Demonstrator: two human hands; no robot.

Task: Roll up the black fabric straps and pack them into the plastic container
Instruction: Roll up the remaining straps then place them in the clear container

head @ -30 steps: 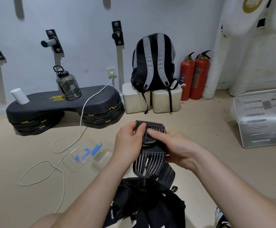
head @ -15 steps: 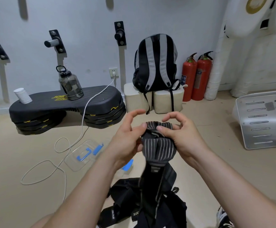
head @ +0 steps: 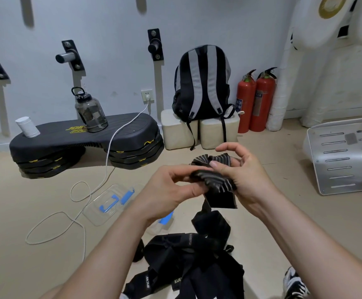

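Both hands are raised above the beige floor (head: 35, 190), working a black fabric strap with pale grey stripes (head: 213, 179) into a bunched roll. The left hand (head: 171, 188) pinches the roll's left edge between the thumb and curled fingers. The right hand (head: 248, 178) holds its right side, with the thumb pressed on the stripes, the fingers curled behind and the forefinger lifted free. The strap's plain black tail hangs down toward a loose pile of black fabric straps (head: 188, 264), which lies on the floor at its near edge, below the forearms. The clear plastic container with blue clips (head: 108, 203) lies on the floor left of the left wrist, just beside a looping white cable (head: 106, 165).
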